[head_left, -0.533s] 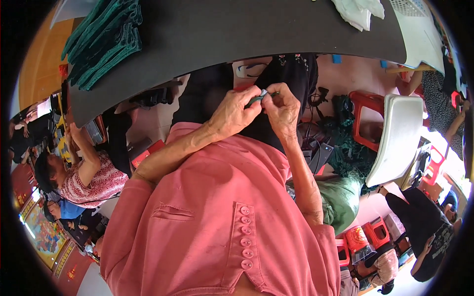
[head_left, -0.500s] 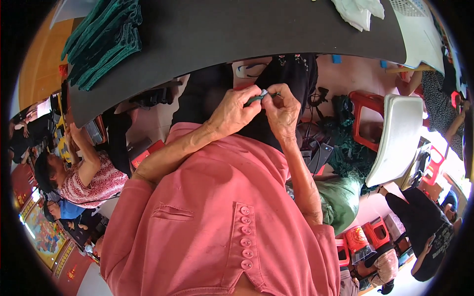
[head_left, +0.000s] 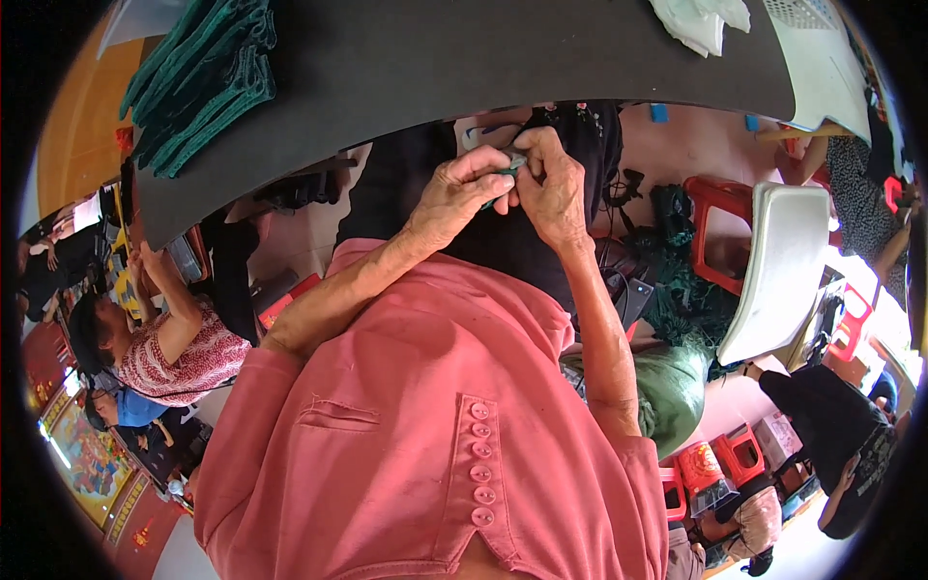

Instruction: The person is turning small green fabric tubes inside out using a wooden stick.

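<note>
Above my lap, just off the near edge of the dark table (head_left: 464,58), both of my hands come together with fingers pinched. Between them is a small dark green piece (head_left: 507,171) with a pale grey bit at its end; it looks like cloth, but most of it is hidden by the fingers. My left hand (head_left: 462,196) is closed on the green piece. The fingers of my right hand (head_left: 554,198) are closed at the pale end. A stack of folded dark green velvety fabric (head_left: 208,92) lies on the table's left side.
White crumpled cloth or plastic (head_left: 706,24) lies at the table's far right. On the right stand a red stool (head_left: 713,217) and a white-topped seat (head_left: 781,261), beside a heap of dark green scraps (head_left: 681,309). Other people sit at the left and right.
Both hands have risen slightly toward the table edge, still together. The right hand's fingers have shifted upward around the pale end. The stack on the table has not moved.
</note>
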A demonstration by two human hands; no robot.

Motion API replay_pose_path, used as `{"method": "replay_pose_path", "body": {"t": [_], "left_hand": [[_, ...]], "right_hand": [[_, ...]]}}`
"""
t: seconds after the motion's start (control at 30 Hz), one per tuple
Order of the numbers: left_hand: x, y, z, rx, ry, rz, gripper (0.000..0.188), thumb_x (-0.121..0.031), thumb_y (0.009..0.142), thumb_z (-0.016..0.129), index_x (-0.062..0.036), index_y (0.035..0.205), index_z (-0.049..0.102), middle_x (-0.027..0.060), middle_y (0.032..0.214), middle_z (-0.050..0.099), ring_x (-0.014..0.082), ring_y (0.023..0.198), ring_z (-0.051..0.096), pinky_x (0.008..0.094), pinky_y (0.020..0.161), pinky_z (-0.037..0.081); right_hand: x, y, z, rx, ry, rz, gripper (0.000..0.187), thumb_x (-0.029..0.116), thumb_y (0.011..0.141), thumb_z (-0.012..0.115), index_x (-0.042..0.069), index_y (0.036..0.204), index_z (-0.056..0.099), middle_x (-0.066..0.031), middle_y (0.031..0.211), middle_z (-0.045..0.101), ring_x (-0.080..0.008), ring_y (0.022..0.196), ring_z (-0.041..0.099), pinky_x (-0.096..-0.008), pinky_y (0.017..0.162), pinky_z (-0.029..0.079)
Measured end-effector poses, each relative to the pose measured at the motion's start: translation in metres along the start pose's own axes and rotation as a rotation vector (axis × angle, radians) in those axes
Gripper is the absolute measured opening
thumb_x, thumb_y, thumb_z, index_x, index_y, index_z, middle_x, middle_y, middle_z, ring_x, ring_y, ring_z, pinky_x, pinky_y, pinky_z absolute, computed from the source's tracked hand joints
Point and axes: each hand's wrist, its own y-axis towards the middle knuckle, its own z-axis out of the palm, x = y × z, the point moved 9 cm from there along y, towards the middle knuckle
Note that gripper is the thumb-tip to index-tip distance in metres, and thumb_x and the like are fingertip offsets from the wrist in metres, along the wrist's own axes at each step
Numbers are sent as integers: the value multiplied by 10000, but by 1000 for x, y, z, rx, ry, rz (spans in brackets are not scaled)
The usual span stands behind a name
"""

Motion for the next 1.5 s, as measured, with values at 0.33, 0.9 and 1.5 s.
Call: {"method": "replay_pose_path", "body": {"t": [0.33,0.9,1.5], "left_hand": [[17,-1,4,-43,-276,-193,200,-143,854,603,-45,1028,599,-7,715,569,70,660,517,233,640,435],[-23,-3,27,54,791,259,136,-61,848,536,11,964,530,147,694,571,238,561,535,309,534,438],[22,29,2,-30,-39,-142,361,-405,904,515,-51,908,586,-6,695,547,66,646,489,222,613,395]], "right_hand": [[6,0,-15,-144,78,-166,204,-84,734,539,21,907,562,-74,800,572,-162,597,558,-257,542,441],[13,2,-16,-177,-200,-308,380,-129,640,500,37,981,534,-154,900,546,-345,798,567,-384,683,470],[-12,-14,-12,-310,87,-165,396,-29,793,641,23,1125,430,-65,886,606,-106,731,578,-223,640,473]]}}
